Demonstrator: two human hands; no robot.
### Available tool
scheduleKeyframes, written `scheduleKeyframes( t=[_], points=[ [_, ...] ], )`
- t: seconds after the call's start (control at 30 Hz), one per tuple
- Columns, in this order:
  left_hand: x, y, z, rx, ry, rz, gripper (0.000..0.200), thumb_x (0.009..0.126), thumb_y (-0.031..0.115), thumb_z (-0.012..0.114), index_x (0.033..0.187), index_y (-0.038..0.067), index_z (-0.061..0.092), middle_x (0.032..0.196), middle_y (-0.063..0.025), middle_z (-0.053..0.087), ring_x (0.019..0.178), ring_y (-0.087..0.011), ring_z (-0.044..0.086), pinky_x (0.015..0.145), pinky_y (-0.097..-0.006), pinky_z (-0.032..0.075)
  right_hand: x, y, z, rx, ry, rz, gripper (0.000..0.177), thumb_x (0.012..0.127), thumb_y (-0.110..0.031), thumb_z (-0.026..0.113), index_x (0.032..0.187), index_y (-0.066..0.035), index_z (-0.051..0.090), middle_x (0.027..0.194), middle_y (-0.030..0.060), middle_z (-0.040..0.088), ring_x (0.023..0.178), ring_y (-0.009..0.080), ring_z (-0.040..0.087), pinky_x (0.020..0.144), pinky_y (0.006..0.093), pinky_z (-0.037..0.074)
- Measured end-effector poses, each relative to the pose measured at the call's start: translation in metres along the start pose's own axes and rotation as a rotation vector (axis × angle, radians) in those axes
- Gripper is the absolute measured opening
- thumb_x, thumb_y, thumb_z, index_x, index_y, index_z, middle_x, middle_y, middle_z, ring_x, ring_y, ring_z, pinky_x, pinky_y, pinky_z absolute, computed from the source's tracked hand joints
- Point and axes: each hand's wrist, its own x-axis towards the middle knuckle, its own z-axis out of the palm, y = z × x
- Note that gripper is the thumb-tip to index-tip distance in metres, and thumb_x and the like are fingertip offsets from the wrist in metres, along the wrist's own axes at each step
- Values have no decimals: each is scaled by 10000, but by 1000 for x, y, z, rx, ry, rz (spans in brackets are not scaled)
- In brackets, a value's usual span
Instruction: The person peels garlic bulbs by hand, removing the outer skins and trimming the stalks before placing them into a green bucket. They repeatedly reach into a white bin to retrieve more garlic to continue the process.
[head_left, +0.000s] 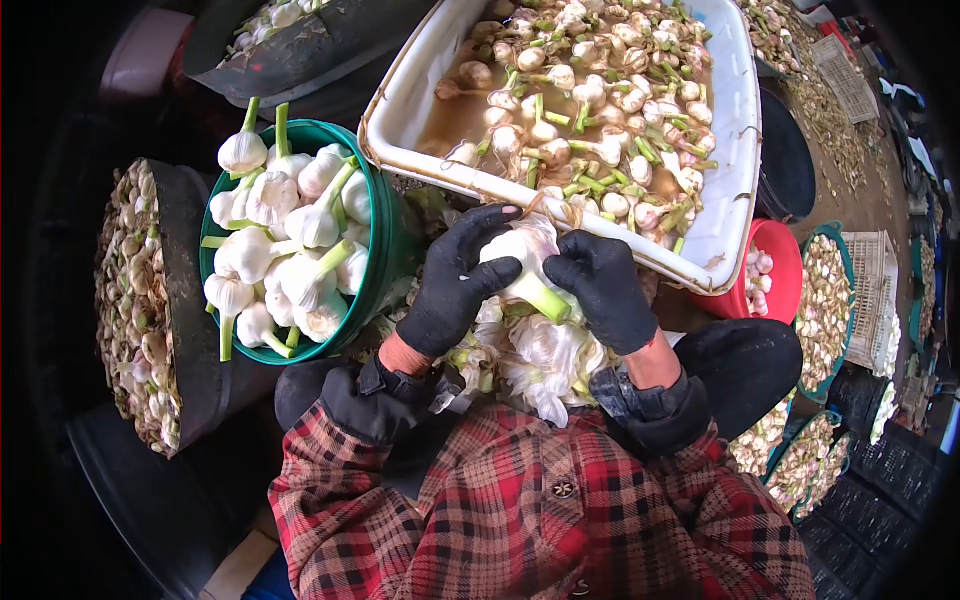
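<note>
Between my two black-gloved hands is a white garlic bulb [522, 252] with a short green stem that points down toward my lap. My left hand [460, 280] grips the bulb from its left side, thumb across the front. On the other side, my right hand [602, 285] has its fingers bent and pressed at the bulb's edge, where pale skin shows. Below them, loose papery garlic skins [545, 360] are heaped in my lap. A green bucket [385, 235] at my left is full of clean white garlic bulbs [290, 230] with cut green stems.
Ahead stands a white tub [400, 100] of brownish water and unpeeled garlic [600, 110]. A red bucket [775, 260] with some bulbs is at the right, beside garlic-filled baskets [825, 300] and a cream crate [872, 290]. Dark containers [190, 300] of garlic stand at the left.
</note>
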Motion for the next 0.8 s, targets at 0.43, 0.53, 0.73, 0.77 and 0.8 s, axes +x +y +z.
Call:
scheduleKeyframes(
  t=[0.43,0.53,0.73,0.77,0.8],
  points=[
    [-5,17,1,-630,-19,-263,536,883,230,633,1330,4,441,1302,-114,528,1164,-206,527,998,-352,416,-5,5,-10,348,-10,82,145,831,-126,639,801,-1,569,726,-10,513,688,72,430,612,258,386],
    [2,2,-3,-575,-87,-200,510,892,220,628,1321,12,448,1275,-100,537,1151,-185,524,988,-330,411,-5,4,-11,322,6,64,150,833,-124,647,814,4,571,725,-2,533,683,77,453,623,265,406],
    [3,-12,-7,63,180,-92,283,922,242,573,1080,7,582,910,-65,644,786,-124,616,706,-281,499,-31,-23,9,-54,-416,-273,129,822,-100,675,837,-21,575,671,104,561,609,193,547,602,331,455],
    [5,-9,-4,-72,223,-160,302,953,292,503,1049,19,591,902,-82,646,695,-131,598,603,-269,472,-38,-25,15,-60,-548,-294,126,817,-102,672,838,-25,574,684,128,572,612,238,579,605,352,466],
    [3,-1,-4,-295,187,-259,344,963,328,460,1048,22,593,889,-90,645,645,-137,575,556,-262,443,-43,-25,16,-69,-656,-262,141,803,-109,680,835,-25,571,697,145,582,634,274,596,620,373,473]
  ],
)
